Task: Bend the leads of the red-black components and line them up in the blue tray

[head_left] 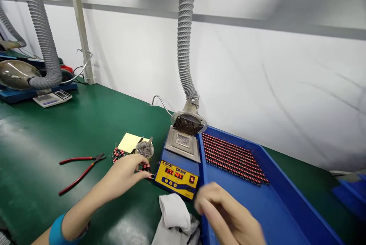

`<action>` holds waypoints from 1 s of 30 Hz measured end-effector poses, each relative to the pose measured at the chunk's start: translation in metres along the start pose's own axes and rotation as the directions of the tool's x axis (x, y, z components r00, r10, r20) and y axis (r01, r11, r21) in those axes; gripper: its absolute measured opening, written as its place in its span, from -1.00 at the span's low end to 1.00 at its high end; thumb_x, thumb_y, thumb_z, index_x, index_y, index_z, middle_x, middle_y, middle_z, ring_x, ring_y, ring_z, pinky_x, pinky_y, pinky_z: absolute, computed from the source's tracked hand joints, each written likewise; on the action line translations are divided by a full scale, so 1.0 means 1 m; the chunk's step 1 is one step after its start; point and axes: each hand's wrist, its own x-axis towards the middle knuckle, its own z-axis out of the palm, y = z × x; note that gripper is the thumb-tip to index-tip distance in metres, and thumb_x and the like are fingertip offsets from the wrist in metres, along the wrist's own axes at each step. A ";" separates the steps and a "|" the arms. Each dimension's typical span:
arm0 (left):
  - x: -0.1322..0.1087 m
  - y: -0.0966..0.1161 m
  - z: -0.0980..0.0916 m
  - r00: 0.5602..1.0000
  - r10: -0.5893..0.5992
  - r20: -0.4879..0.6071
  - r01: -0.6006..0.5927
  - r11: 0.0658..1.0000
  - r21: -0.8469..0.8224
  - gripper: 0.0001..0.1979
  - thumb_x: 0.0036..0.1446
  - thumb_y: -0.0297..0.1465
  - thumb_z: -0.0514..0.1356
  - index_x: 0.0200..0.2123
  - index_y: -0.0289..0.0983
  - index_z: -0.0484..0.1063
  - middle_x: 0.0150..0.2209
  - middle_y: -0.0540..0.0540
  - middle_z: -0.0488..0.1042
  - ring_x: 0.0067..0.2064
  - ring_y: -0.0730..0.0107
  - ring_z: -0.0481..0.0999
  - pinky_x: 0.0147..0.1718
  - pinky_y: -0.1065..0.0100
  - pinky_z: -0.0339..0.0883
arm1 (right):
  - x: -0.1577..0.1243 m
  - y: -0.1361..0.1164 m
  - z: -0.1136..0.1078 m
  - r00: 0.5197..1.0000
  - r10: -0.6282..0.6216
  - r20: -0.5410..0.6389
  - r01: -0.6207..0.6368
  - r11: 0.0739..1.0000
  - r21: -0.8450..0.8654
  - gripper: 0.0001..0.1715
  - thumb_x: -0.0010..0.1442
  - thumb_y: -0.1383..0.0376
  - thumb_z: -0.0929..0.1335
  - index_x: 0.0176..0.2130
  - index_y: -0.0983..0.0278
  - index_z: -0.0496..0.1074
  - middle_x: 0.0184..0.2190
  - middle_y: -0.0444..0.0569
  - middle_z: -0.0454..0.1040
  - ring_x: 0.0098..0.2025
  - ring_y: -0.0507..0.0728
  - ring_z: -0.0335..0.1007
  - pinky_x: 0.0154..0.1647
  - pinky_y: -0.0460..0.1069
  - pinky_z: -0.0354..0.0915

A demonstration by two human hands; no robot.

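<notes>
My left hand (128, 170) is pinched around a small red-and-black wire-leaded part (146, 167) just left of the solder pot's yellow front panel (176, 176). Beside its fingers lies a little pile of similar red-and-black parts (117, 154). My right hand (225, 214) is curled and partly blurred above the near left edge of the blue tray (243, 199). Whether anything sits between its fingertips cannot be made out. Rows of red-and-black parts (233, 157) fill the tray's far end. The solder pot's square metal opening (183, 141) faces upward.
A fume hood (188, 121) on a grey hose (185, 39) hangs over the pot. Red-handled cutters (82, 172), a yellow pad (128, 142) and a cup of grey material (145, 149) lie leftward. White-grey cloth (175, 214) is in front; a calculator (53, 98) sits farther left.
</notes>
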 end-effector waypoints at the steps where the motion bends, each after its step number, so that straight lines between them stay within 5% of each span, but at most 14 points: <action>1: 0.000 0.017 -0.008 0.998 0.056 -0.019 -0.057 0.997 -0.050 -0.83 0.22 -0.25 0.18 -0.14 -0.15 0.43 -0.16 0.01 0.52 -0.15 0.30 0.49 -0.22 0.39 0.32 | 0.006 0.000 0.006 0.997 0.076 0.033 -0.076 0.997 0.005 -0.72 0.19 0.06 0.36 -0.42 0.17 0.47 -0.48 -0.06 0.44 -0.42 0.12 0.36 -0.40 -0.01 0.27; 4: 0.002 0.062 -0.021 0.960 0.248 -0.125 -0.276 0.904 -0.327 -0.90 0.17 -0.37 0.25 -0.22 -0.15 0.45 -0.20 0.06 0.50 -0.13 0.37 0.45 -0.15 0.44 0.25 | 0.016 0.005 0.019 0.971 0.232 0.055 -0.238 0.937 0.255 -0.70 0.13 0.03 0.41 -0.19 0.15 0.49 -0.26 -0.04 0.51 -0.18 0.15 0.44 -0.21 -0.03 0.37; 6: 0.003 0.081 -0.019 0.935 0.308 -0.177 -0.355 0.803 -0.479 -0.88 0.12 -0.47 0.27 -0.25 -0.17 0.46 -0.19 0.06 0.50 -0.10 0.39 0.44 -0.11 0.47 0.22 | 0.017 0.010 0.024 0.960 0.280 -0.004 -0.247 0.854 0.457 -0.72 0.06 0.06 0.47 -0.27 0.16 0.50 -0.28 -0.08 0.49 -0.20 0.10 0.43 -0.22 -0.08 0.38; 11: 0.009 0.091 -0.002 0.931 0.309 -0.195 -0.352 0.621 -0.701 -0.78 0.06 -0.57 0.27 -0.24 -0.17 0.53 -0.20 0.05 0.52 -0.11 0.41 0.46 -0.11 0.49 0.25 | 0.013 0.015 0.028 0.928 0.357 -0.108 -0.208 0.736 0.644 -0.73 -0.09 0.19 0.57 -0.39 0.21 0.50 -0.39 -0.14 0.46 -0.33 0.02 0.40 -0.26 -0.12 0.37; 16: 0.020 0.085 0.014 0.961 0.171 -0.217 -0.263 0.328 -0.907 -0.95 0.02 -0.48 0.32 -0.47 -0.28 0.57 -0.38 -0.05 0.55 -0.27 0.35 0.50 -0.25 0.42 0.34 | 0.013 0.020 0.036 0.927 0.356 -0.119 -0.208 0.750 0.628 -0.75 -0.07 0.20 0.57 -0.39 0.21 0.52 -0.41 -0.14 0.48 -0.32 0.01 0.42 -0.23 -0.13 0.37; 19: 0.023 0.087 0.025 0.981 0.016 -0.191 -0.192 0.122 -0.974 -0.87 0.01 -0.37 0.35 -0.49 -0.30 0.54 -0.48 -0.05 0.53 -0.40 0.39 0.47 -0.36 0.42 0.35 | 0.012 0.024 0.042 0.937 0.337 -0.087 -0.206 0.738 0.642 -0.80 -0.04 0.22 0.55 -0.39 0.17 0.52 -0.36 -0.13 0.49 -0.23 0.04 0.43 -0.15 -0.11 0.37; 23: 0.023 0.087 0.026 0.960 -0.149 -0.237 -0.243 -0.024 -0.970 -0.74 0.01 -0.20 0.36 -0.50 -0.25 0.47 -0.52 0.03 0.50 -0.42 0.47 0.45 -0.34 0.45 0.37 | 0.010 0.025 0.043 0.947 0.319 0.022 -0.239 0.660 0.712 -0.82 -0.02 0.23 0.54 -0.37 0.15 0.52 -0.34 -0.12 0.46 -0.31 0.05 0.45 -0.21 -0.06 0.42; 27: 0.022 0.078 0.014 0.927 -0.234 -0.294 -0.315 -0.058 -0.947 -0.75 -0.01 -0.17 0.39 -0.42 -0.20 0.49 -0.39 0.06 0.54 -0.22 0.45 0.50 -0.10 0.46 0.34 | 0.011 0.022 0.040 0.919 0.391 0.043 -0.269 0.545 0.794 -0.79 -0.05 0.27 0.56 -0.37 0.16 0.53 -0.30 -0.11 0.46 -0.32 0.04 0.48 -0.25 -0.10 0.45; 30: 0.020 0.076 0.014 0.982 0.018 -0.189 -0.190 0.080 -0.979 -0.63 0.00 -0.29 0.40 -0.10 -0.19 0.49 -0.11 -0.07 0.55 0.03 0.27 0.45 0.05 0.33 0.26 | 0.012 0.020 0.042 0.909 0.416 0.017 -0.245 0.502 0.830 -0.79 -0.03 0.28 0.55 -0.35 0.15 0.51 -0.26 -0.14 0.48 -0.24 0.01 0.48 -0.14 -0.13 0.41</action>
